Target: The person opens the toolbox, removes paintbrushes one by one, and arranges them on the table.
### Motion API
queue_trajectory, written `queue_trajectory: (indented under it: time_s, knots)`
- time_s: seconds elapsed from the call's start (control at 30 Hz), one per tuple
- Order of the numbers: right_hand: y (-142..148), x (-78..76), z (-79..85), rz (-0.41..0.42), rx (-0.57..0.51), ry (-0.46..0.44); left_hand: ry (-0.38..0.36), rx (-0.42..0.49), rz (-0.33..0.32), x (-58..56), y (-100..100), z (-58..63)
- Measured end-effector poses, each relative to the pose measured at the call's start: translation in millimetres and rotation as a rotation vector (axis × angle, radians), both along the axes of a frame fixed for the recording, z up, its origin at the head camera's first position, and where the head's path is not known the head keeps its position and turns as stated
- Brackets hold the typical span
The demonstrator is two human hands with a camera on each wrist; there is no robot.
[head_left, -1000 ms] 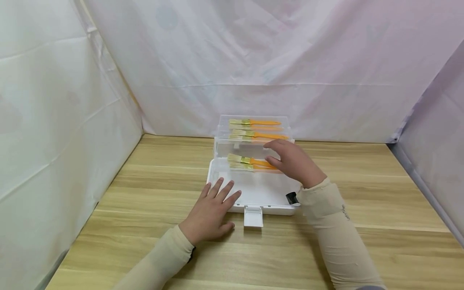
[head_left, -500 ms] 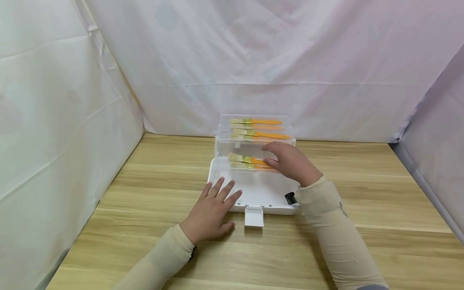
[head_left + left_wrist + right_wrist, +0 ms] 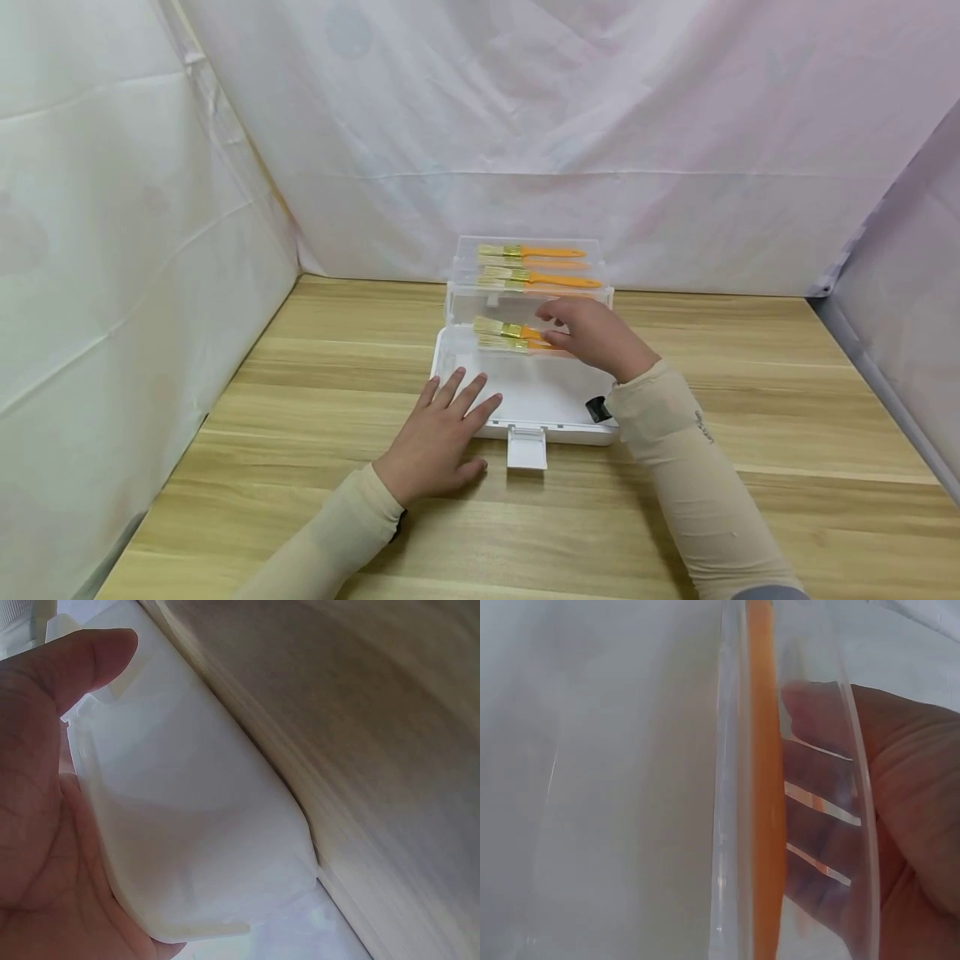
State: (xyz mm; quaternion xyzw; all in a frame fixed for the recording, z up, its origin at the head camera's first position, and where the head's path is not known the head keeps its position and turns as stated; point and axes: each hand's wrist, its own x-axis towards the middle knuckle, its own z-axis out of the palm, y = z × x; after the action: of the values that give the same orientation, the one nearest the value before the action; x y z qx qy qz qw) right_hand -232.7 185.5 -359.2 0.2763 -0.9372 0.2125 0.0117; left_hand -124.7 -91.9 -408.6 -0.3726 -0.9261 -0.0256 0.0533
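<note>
In the head view, my left hand [image 3: 435, 442] rests with spread fingers on the front left corner of a white box [image 3: 540, 392]. The left wrist view shows its thumb [image 3: 105, 660] beside the box's rounded white side. My right hand [image 3: 600, 333] is above the box, thumb and bent forefinger apart. Its thumb tip overlaps the orange handle of a paintbrush [image 3: 510, 330] lying in the lowest clear tray. In the right wrist view, its fingers [image 3: 821, 754] show through a clear wall next to an orange handle [image 3: 766, 787], not wrapped round it.
Behind, on raised clear tiers, lie a middle paintbrush [image 3: 562, 282] and a top paintbrush [image 3: 551, 252], each with a paler double below. A white latch [image 3: 527, 450] hangs folded out at the box's front. Pale cloth walls [image 3: 375, 225] enclose the wooden table [image 3: 360, 358].
My right hand has shifted slightly left and down along the lowest brush's handle, its forefinger bending more. My left hand stays in place on the box.
</note>
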Motion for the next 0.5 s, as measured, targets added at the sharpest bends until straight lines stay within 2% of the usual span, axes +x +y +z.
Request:
queue_trajectory:
  time_s: [0.5]
  knots:
    - [-4.5,-6.3,-4.7,0.005,0.017,-0.009,-0.004,-0.01,0.005,0.0,-0.5,0.1]
